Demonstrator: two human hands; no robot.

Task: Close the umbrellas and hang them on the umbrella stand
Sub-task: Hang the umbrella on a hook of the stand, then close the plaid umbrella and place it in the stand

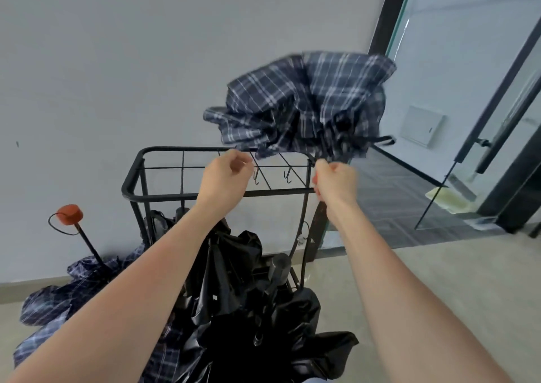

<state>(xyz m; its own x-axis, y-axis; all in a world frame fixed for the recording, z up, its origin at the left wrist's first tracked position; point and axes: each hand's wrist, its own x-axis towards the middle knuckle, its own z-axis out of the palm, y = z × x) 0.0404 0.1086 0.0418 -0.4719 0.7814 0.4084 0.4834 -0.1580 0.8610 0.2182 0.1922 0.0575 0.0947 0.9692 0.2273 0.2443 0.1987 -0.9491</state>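
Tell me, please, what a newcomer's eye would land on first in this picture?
First, the plaid umbrella, bunched and held up above the black umbrella stand at centre, with the left hand and right hand closed just beneath its fabric. Next, a heap of black umbrellas at the stand's foot. Then the orange handle of another plaid umbrella on the floor at the left.

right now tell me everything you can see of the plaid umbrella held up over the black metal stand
The dark blue and white plaid fabric umbrella is collapsed but loose, its canopy bunched in crumpled folds and pointing up and away, above the black metal wire stand. Dark rib tips poke out at its lower edge. The right hand grips it from below; the left hand pinches near its lower edge. A dark strap sticks out at right.
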